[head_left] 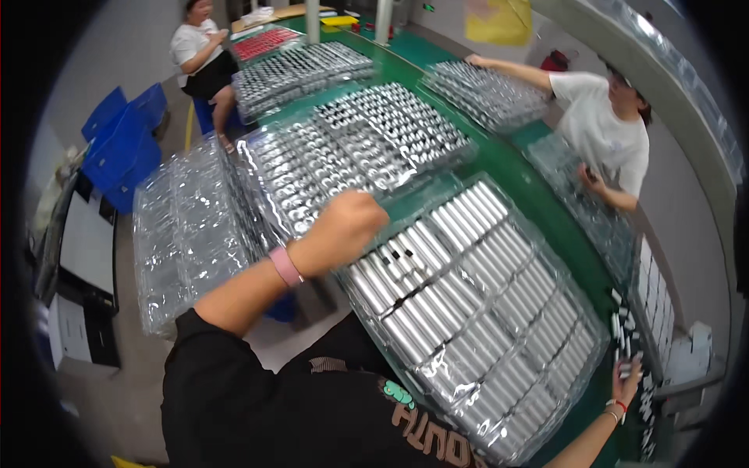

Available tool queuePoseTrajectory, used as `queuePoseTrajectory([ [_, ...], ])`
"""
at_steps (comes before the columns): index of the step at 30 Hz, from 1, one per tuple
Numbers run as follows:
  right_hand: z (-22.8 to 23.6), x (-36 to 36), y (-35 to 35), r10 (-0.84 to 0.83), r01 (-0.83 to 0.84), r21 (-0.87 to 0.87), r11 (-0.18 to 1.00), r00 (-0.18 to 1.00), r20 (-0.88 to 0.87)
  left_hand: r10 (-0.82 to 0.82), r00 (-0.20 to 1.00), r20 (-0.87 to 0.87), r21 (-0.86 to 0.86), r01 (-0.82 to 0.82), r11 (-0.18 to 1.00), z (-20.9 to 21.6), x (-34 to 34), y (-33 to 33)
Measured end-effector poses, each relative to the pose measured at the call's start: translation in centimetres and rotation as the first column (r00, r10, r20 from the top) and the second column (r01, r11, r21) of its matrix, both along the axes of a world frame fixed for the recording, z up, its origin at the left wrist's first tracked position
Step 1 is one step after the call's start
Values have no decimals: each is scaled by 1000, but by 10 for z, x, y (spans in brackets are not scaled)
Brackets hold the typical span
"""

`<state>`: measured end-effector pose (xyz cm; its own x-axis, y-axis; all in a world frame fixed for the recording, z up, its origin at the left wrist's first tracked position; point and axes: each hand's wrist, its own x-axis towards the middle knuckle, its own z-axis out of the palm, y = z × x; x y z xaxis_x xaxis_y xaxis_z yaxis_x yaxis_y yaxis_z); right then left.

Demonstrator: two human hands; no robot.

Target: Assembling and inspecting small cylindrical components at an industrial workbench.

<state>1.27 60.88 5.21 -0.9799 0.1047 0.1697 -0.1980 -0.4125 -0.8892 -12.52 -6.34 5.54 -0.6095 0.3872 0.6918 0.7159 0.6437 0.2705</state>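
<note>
My left hand (347,228), with a pink band at the wrist, is closed above the gap between two clear trays; whatever its curled fingers hold is hidden. Beneath and to its right lies a clear plastic tray (597,331) filled with rows of silver tubes (425,316). A few small white pieces with black ends (402,261) rest on those tubes. At the lower right, my right hand (626,380) has its fingers around a small white tube, beside a strip of loose white and black pieces (646,413).
Beyond my left hand, a tray of shiny silver and black parts (367,136) lies on the green table (523,164). Stacked clear trays (191,234) stand at left, near blue bins (121,156). A co-worker (605,125) across the table touches another filled tray (488,93); another person (204,58) sits far left.
</note>
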Motion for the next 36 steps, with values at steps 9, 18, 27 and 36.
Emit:
queuePoseTrajectory([
  [9,21,101,-142,-339,405,-408,818,913,228,88,973,215,-43,-80,996,-5,-91,-3],
  [18,16,157,-278,-325,337,-165,927,941,98,327,945,-9,-349,-310,884,-15,-206,62],
  [27,17,173,-317,-380,387,-70,919,920,100,271,960,-68,-343,-277,897,-16,-229,60],
  [36,2,153,-324,-329,383,-284,879,918,219,-176,876,450,299,38,954,40,-124,61],
])
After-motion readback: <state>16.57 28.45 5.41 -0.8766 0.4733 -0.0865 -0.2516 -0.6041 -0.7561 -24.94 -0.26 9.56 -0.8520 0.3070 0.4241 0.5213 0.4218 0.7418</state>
